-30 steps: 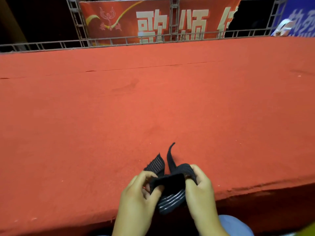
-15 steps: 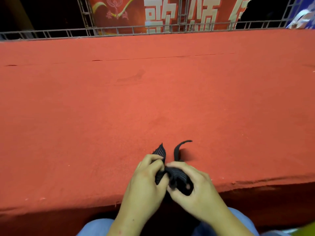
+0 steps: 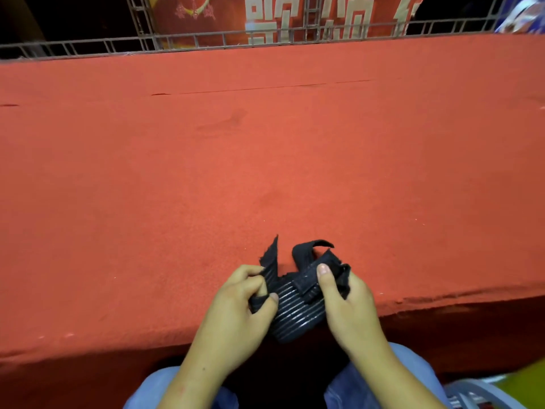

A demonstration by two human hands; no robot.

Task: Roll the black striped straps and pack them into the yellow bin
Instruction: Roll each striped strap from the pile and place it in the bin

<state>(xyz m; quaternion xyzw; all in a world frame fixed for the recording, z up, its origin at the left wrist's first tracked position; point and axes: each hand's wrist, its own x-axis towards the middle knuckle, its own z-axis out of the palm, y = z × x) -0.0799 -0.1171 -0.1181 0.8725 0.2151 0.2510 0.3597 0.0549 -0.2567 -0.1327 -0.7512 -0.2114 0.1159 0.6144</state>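
Both hands are on the one strap [image 3: 295, 311], low in the centre of the frame, right at the near edge of the table. The left hand [image 3: 236, 314] pinches the strap's left edge between thumb and curled fingers. The right hand [image 3: 351, 308] wraps round the right side, with the thumb lying flat on top and pressing down a darker flap.

Progress-wise I'd call this mid-roll on this strap. The middle is bunched into a fat, loose bundle, but two tails [image 3: 271, 255] poke up above the fingers, one pointy and one curling over, so it isn't a tidy roll yet. Those ends need tucking in before it goes anywhere. I can't see any finished rolls, or any other straps waiting. There's a yellow blur [image 3: 530, 379] in the lower right corner that might be the bin, but honestly I can't tell, and nothing shows inside it.

The strap looks like soft, stretchy ribbed elastic, black with thin pale stripes running along it, slightly shiny where it curves. The flap under the right thumb is plain matte black and fuzzier, maybe a fastening patch, though that's a guess.

Further out, the table [image 3: 265, 157] is covered in flat red felt-like carpet, a bit scuffed, with a seam line across the upper part. Blue jeans [image 3: 153, 388] show at the bottom, and a metal truss [image 3: 206, 42] and a red banner [image 3: 295, 19] run along the top.
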